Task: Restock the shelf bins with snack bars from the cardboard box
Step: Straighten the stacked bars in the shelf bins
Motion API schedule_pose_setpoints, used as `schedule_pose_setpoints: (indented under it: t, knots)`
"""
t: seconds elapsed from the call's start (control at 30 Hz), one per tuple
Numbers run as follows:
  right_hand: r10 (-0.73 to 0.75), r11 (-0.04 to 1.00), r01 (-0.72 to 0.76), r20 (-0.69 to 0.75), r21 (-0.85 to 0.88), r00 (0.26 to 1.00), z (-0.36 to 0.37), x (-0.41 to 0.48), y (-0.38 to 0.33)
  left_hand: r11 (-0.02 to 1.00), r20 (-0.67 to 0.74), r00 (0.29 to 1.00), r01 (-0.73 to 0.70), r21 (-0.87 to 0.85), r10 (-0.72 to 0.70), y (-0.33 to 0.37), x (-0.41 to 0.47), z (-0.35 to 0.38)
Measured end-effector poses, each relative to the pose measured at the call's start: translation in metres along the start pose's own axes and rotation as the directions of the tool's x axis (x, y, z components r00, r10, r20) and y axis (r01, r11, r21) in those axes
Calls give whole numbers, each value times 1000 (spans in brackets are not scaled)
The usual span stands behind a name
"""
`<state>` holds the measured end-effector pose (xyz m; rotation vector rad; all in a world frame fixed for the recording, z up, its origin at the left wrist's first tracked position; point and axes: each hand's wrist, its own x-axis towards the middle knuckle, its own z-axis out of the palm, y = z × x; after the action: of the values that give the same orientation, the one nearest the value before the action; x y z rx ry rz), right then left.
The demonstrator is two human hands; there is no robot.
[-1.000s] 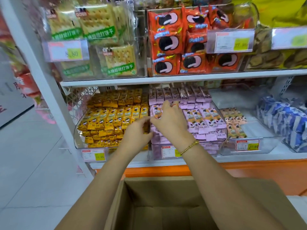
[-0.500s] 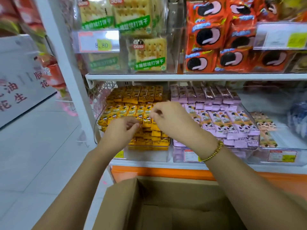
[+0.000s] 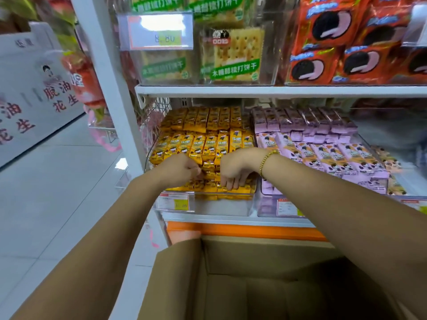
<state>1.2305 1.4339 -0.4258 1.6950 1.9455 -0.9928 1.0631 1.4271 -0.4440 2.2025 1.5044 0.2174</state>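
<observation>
A clear shelf bin (image 3: 221,206) on the lower shelf holds rows of yellow snack bars (image 3: 208,144). Both hands reach into its front rows. My left hand (image 3: 179,168) has its fingers curled down among the yellow bars and pinches one at the front. My right hand (image 3: 235,168), with a gold bead bracelet at the wrist, curls its fingers over the front yellow bars and grips them. The open cardboard box (image 3: 231,273) sits below my arms; the part of its inside that shows has no bars in it.
A second clear bin (image 3: 282,207) with purple snack bars (image 3: 323,153) stands to the right. The upper shelf (image 3: 277,91) carries cracker packs (image 3: 233,54) and red cookie packs (image 3: 328,42). A white shelf post (image 3: 108,84) rises at left, with tiled floor (image 3: 46,192) beyond.
Both hands moved from the purple bin leftward to the yellow bin and dropped to its front rows. The view shifted left and closer to the shelf.
</observation>
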Motion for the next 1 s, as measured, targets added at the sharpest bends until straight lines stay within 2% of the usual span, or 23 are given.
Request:
schedule_pose_setpoints:
  t: [0.1, 0.17, 0.23, 0.3, 0.4, 0.47, 0.57, 0.63, 0.7, 0.8, 0.87, 0.93, 1.0]
  knots:
    - [18, 997, -22, 54, 75, 998, 0, 7, 3, 1000, -37, 999, -20, -7, 20, -5, 3, 3]
    - [18, 992, -25, 61, 127, 998, 3, 11, 4, 998, -2, 1000, -8, -57, 7, -7, 3, 7]
    - [52, 991, -72, 175, 110, 983, 8, 13, 5, 994, 75, 997, 16, -110, -8, -6, 4, 13]
    - [115, 988, -141, 333, 56, 936, 13, 17, 7, 993, 123, 992, 43, -114, -29, -2, 6, 19]
    - [167, 978, -204, 415, 47, 894, 16, 22, 6, 984, 97, 992, 96, -151, -82, -3, 9, 27]
    - [166, 979, -197, 356, 53, 920, 16, 26, 6, 974, 41, 996, 81, -210, -74, -6, 7, 30]
    - [124, 991, -128, 98, 33, 987, 17, 24, 7, 965, -14, 998, 56, -257, -62, -11, 4, 31]
    - [102, 995, -102, 20, -9, 995, 19, 19, 8, 966, -32, 997, 58, -252, -68, -11, 2, 32]
    - [93, 994, -94, -8, -57, 996, 18, 15, 8, 975, -51, 997, 49, -219, -61, -11, 2, 33]
    - [96, 995, -93, 113, -36, 989, 14, 13, 4, 975, -104, 992, 49, -218, -73, -14, -5, 30]
    - [41, 999, -42, 104, 8, 994, 13, 14, -4, 976, -194, 977, 47, -213, -89, -19, -16, 26]
    - [-73, 991, 69, 29, 111, 997, 17, 18, -18, 993, -314, 947, 35, -113, -70, -23, -32, 20]
    - [-167, 957, 168, -27, 237, 986, 25, 26, -31, 997, -383, 923, 46, 56, -22, -26, -50, 16]
